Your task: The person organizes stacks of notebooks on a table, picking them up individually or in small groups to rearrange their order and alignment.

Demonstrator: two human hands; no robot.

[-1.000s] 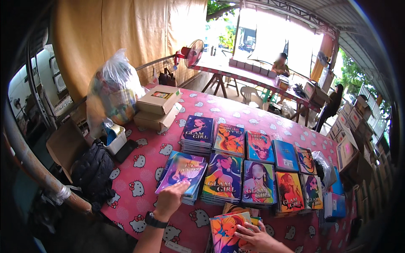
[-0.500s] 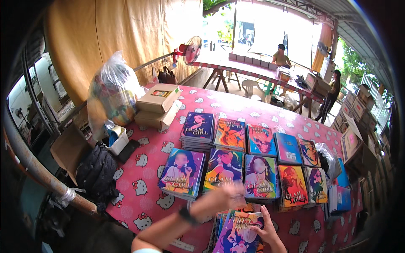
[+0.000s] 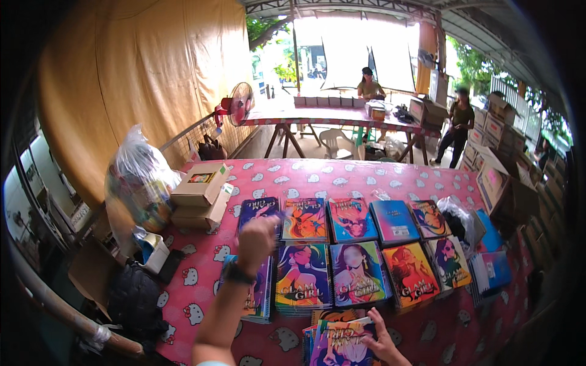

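My left hand (image 3: 259,236), with a dark band on the wrist, reaches out to the back-left stack of dark purple notebooks (image 3: 259,208). Its fingers are bent at the top notebook's near edge, and the forearm partly covers the front-left notebook stack (image 3: 259,299). Low at the front, my right hand (image 3: 383,343) grips the right edge of a small pile of spiral notebooks (image 3: 342,344) with illustrated covers. That pile's notebooks are fanned unevenly, and the lower frame edge cuts it off.
Two rows of notebook stacks, including a yellow-and-purple one (image 3: 302,277) and a blue one (image 3: 394,221), cover the pink patterned table (image 3: 198,274). At left stand cardboard boxes (image 3: 198,186), a filled plastic bag (image 3: 137,183) and a black backpack (image 3: 135,299). Two people are farther off.
My left hand has moved from above the near pile forward and left to the back-left stack. My right hand stays on the pile. The view has turned a little.
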